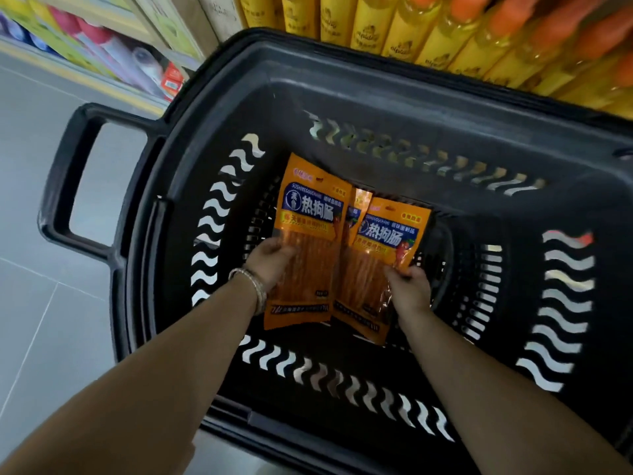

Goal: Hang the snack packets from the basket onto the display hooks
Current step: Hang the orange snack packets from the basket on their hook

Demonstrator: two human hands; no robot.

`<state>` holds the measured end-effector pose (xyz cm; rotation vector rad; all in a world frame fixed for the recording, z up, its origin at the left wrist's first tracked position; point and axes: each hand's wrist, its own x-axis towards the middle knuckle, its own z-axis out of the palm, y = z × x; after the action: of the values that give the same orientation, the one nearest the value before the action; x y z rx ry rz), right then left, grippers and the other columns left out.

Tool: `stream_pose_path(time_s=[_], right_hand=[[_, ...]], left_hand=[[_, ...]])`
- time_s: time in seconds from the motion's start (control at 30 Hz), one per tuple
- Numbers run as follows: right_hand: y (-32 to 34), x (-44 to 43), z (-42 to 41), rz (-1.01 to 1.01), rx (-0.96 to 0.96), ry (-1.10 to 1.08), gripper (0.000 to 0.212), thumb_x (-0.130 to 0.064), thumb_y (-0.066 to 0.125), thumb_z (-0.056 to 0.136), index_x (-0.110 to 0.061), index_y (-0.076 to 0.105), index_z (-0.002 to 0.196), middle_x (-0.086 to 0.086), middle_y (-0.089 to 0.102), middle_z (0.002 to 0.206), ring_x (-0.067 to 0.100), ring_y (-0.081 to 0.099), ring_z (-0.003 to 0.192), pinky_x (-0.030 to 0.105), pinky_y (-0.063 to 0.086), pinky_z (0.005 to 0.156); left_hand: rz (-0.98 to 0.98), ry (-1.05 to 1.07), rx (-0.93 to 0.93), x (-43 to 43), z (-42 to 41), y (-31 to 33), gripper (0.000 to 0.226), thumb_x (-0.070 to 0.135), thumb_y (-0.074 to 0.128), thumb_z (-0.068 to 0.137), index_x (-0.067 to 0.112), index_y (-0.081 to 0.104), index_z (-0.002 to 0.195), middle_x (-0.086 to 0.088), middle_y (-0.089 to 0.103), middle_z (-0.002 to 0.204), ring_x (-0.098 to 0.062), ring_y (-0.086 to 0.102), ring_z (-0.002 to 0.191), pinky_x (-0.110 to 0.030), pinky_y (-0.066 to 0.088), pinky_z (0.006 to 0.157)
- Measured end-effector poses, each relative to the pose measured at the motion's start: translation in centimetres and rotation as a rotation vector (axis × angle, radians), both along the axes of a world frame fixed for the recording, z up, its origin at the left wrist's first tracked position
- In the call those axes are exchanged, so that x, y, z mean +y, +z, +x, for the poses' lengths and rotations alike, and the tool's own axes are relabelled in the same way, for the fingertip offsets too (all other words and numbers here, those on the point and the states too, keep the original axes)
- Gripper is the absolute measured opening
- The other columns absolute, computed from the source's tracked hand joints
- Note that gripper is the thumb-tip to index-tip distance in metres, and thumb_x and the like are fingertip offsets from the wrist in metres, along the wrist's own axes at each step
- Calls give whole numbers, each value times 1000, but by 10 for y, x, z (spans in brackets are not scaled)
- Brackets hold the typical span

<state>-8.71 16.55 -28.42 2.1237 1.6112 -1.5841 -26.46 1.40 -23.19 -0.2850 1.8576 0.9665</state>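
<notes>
A black plastic basket (342, 97) fills the view, and both my arms reach down into it. My left hand (270, 260), with bracelets on the wrist, grips the left edge of an orange snack packet (310, 234) with blue lettering. My right hand (409, 289) pinches the right edge of a second orange packet (380, 269). A third packet (356, 214) shows as a narrow strip between and under the two. No display hooks are in view.
The basket's handle (65, 176) sticks out at the left over a grey tiled floor (41, 320). Yellow bottles with orange caps (479, 32) line the shelf behind the basket. Coloured goods (113, 53) fill a low shelf at the upper left.
</notes>
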Motion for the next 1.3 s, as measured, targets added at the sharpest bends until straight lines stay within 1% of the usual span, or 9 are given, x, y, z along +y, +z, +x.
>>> stream_pose_path(time_s=[0.2,0.37,0.53,0.7,0.8,0.9,1.03,1.13,1.3], right_hand=[[86,11,15,-43,245,-35,21,-10,69,83,-20,63,101,2,68,91,17,65,80,31,53,76],[172,18,40,58,345,-75,4,-21,64,89,-22,68,90,0,71,90,14,65,82,27,50,80],[257,32,68,282,384,-11,38,-35,52,96,0,65,95,15,66,90,17,57,87,35,48,85],[334,46,111,546,498,58,41,-15,50,97,-9,41,58,-1,36,58,3,38,56,18,30,55],[376,64,145,635,573,56,32,-11,48,98,-19,46,67,-5,44,65,-2,44,61,16,34,60],[413,91,184,689,634,20,26,-15,49,98,9,57,89,27,55,85,29,52,78,26,36,68],[469,129,243,836,655,1,34,-26,49,98,1,51,77,15,43,68,14,40,61,29,29,60],[507,163,286,899,666,-16,30,-30,46,99,-4,61,98,15,64,90,20,56,83,30,43,77],[571,214,340,1115,727,-37,28,-24,46,100,-1,60,98,26,61,100,18,52,79,26,37,71]], left_hand=[[19,-77,73,6,11,69,12,31,60,84,32,57,96,-1,65,95,-20,62,85,-34,51,69],[146,-123,217,26,28,155,26,55,54,86,29,56,84,8,63,80,-14,60,76,-29,46,66],[279,-202,340,45,53,226,21,38,53,93,22,55,79,2,59,68,-17,56,62,-21,46,51],[393,-285,446,69,78,294,2,35,55,91,36,56,91,8,69,78,-6,65,64,-19,53,62],[436,-302,513,93,100,336,11,33,53,92,31,60,85,9,67,77,-14,65,73,-29,51,70],[540,-297,632,122,135,377,14,34,54,92,34,57,79,25,60,63,5,57,60,-6,42,54],[597,-246,766,163,185,426,25,43,54,91,28,58,110,13,56,102,-8,51,100,-12,32,80],[622,-284,881,194,218,462,45,44,51,93,11,54,124,-6,58,125,-23,51,119,-24,37,93],[891,-261,981,240,276,530,16,24,53,94,22,60,108,1,64,106,-5,58,89,-11,39,69]])
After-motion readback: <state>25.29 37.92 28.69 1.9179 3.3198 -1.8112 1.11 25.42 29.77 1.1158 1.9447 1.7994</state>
